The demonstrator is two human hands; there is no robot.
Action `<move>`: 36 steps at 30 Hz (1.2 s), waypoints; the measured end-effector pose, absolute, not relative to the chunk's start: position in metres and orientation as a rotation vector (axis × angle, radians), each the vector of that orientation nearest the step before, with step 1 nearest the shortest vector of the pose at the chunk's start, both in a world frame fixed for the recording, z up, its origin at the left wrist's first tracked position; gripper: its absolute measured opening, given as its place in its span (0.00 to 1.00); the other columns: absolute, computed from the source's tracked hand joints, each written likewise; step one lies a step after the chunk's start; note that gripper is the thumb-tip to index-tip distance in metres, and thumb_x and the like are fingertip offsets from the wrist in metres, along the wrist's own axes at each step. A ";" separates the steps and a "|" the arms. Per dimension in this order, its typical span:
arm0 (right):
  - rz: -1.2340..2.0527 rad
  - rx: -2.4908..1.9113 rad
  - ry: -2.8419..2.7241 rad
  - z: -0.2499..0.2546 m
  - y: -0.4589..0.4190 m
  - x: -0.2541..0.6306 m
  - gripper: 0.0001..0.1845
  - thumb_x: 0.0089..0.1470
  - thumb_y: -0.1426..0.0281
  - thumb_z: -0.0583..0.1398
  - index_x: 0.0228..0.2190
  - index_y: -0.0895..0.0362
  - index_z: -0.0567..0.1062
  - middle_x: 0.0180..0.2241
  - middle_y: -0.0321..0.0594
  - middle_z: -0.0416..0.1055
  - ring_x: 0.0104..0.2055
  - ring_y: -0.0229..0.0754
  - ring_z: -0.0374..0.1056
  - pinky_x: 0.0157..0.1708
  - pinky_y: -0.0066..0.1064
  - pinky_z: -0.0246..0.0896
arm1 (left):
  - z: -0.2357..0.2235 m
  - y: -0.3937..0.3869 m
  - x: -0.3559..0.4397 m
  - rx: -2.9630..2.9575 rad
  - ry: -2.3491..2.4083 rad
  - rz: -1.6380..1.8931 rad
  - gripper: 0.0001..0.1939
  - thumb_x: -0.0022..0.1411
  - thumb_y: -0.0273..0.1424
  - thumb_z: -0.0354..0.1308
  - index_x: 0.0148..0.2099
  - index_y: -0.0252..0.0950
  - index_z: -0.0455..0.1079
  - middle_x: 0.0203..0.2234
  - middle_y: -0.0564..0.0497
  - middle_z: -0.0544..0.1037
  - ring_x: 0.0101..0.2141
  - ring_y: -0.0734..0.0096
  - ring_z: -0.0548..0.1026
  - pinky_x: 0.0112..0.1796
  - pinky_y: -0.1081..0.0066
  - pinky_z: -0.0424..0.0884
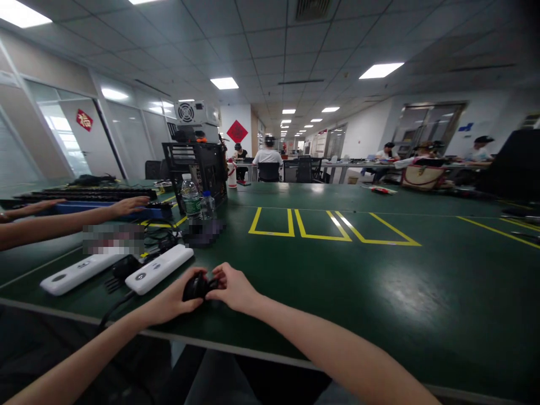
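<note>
My left hand (171, 299) is wrapped round a black rounded object (195, 287), about the size of a computer mouse, held close over the green table near its front edge. At the object's right end, the bent fingers of my right hand (233, 288) pinch a small dark part, perhaps a looped cord; its exact form is hidden by the fingers. Just beyond my left hand lies a white power strip (160, 269), its dark cable running toward the table's front edge.
Left, a second white power strip (80, 273) lies beside black cables and adapters. A co-worker's hands (130, 206) rest over keyboards (105, 209). Two plastic bottles (191, 197) stand before an open computer case (196, 169). Yellow tape (323, 237) marks the green table (337, 298).
</note>
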State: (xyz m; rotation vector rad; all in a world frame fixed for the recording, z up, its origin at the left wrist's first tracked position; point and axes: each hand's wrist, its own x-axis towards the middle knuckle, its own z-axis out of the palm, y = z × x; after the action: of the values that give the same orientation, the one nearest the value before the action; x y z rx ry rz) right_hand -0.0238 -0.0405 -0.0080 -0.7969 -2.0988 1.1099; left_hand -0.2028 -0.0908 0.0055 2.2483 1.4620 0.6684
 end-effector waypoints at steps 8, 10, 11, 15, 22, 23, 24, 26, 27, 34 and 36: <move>1.259 -0.704 -1.932 -0.013 -0.066 -0.093 0.17 0.40 0.66 0.61 0.36 0.56 0.70 0.34 0.37 0.71 0.36 0.40 0.67 0.35 0.29 0.61 | -0.003 -0.118 -0.262 2.250 1.675 0.699 0.26 0.52 0.37 0.52 0.52 0.37 0.49 0.48 0.46 0.62 0.49 0.59 0.61 0.49 0.62 0.57; 1.261 -0.642 -1.958 -0.013 -0.067 -0.093 0.15 0.44 0.66 0.58 0.38 0.53 0.70 0.37 0.35 0.71 0.38 0.40 0.67 0.38 0.29 0.60 | -0.006 -0.119 -0.263 2.252 1.691 0.720 0.26 0.52 0.37 0.52 0.52 0.37 0.49 0.48 0.46 0.62 0.49 0.59 0.60 0.49 0.62 0.57; 1.268 -0.615 -1.974 -0.013 -0.066 -0.093 0.14 0.46 0.67 0.57 0.38 0.52 0.70 0.37 0.35 0.71 0.38 0.40 0.67 0.39 0.30 0.59 | -0.007 -0.119 -0.262 2.255 1.696 0.726 0.26 0.52 0.38 0.52 0.52 0.37 0.49 0.48 0.46 0.62 0.49 0.59 0.60 0.49 0.61 0.57; 1.351 -0.620 -1.963 -0.013 -0.060 -0.091 0.17 0.43 0.70 0.59 0.39 0.53 0.70 0.37 0.36 0.71 0.38 0.41 0.67 0.39 0.31 0.60 | -0.003 -0.118 -0.251 2.241 1.725 0.722 0.28 0.50 0.39 0.54 0.51 0.36 0.50 0.47 0.45 0.62 0.49 0.57 0.59 0.49 0.58 0.56; 1.629 -0.784 -1.778 -0.008 -0.030 -0.049 0.21 0.32 0.72 0.65 0.34 0.61 0.71 0.31 0.41 0.71 0.36 0.42 0.67 0.37 0.33 0.61 | 0.006 -0.092 -0.203 2.171 1.541 0.768 0.35 0.46 0.37 0.58 0.54 0.39 0.47 0.47 0.48 0.61 0.49 0.61 0.61 0.50 0.60 0.55; 1.640 -0.788 -1.765 -0.007 -0.025 -0.036 0.20 0.32 0.72 0.64 0.33 0.61 0.72 0.31 0.41 0.71 0.36 0.42 0.67 0.38 0.33 0.60 | 0.005 -0.084 -0.192 2.156 1.493 0.779 0.36 0.46 0.36 0.59 0.54 0.40 0.46 0.47 0.48 0.61 0.48 0.62 0.61 0.49 0.61 0.56; 1.620 -0.781 -1.764 -0.006 -0.020 -0.022 0.18 0.33 0.71 0.64 0.32 0.61 0.72 0.32 0.41 0.71 0.36 0.42 0.67 0.40 0.33 0.60 | 0.003 -0.075 -0.180 2.143 1.433 0.791 0.36 0.45 0.36 0.60 0.54 0.40 0.46 0.46 0.48 0.62 0.47 0.63 0.62 0.49 0.62 0.58; 1.593 -0.789 -1.751 -0.003 -0.011 0.009 0.18 0.34 0.71 0.64 0.33 0.61 0.72 0.33 0.41 0.71 0.38 0.42 0.66 0.41 0.34 0.58 | 0.001 -0.055 -0.155 2.132 1.327 0.819 0.37 0.45 0.35 0.60 0.54 0.39 0.46 0.44 0.48 0.62 0.46 0.64 0.64 0.48 0.63 0.58; 1.581 -0.808 -1.743 0.000 -0.008 0.025 0.18 0.35 0.71 0.63 0.33 0.61 0.72 0.34 0.41 0.71 0.38 0.42 0.66 0.42 0.34 0.58 | -0.001 -0.046 -0.141 2.135 1.276 0.826 0.37 0.44 0.36 0.61 0.54 0.38 0.46 0.44 0.48 0.62 0.45 0.64 0.64 0.47 0.63 0.59; 1.359 -1.039 -1.770 0.012 0.006 0.120 0.16 0.41 0.70 0.60 0.37 0.58 0.70 0.37 0.40 0.69 0.42 0.42 0.63 0.43 0.36 0.56 | -0.002 0.010 -0.053 2.193 1.065 0.773 0.31 0.41 0.39 0.62 0.47 0.35 0.55 0.39 0.48 0.65 0.39 0.63 0.66 0.39 0.62 0.64; 1.305 -1.073 -1.776 0.011 0.010 0.138 0.15 0.42 0.70 0.59 0.37 0.58 0.70 0.38 0.40 0.68 0.42 0.42 0.63 0.44 0.37 0.55 | -0.002 0.017 -0.036 2.220 1.031 0.785 0.31 0.41 0.39 0.62 0.46 0.35 0.56 0.39 0.47 0.64 0.39 0.63 0.66 0.39 0.62 0.64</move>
State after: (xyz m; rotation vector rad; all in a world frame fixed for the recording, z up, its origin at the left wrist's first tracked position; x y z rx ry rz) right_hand 0.1382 0.0105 0.0114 -1.0725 -1.7764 1.3050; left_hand -0.0356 0.0174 -0.0018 2.2197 1.0309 0.7847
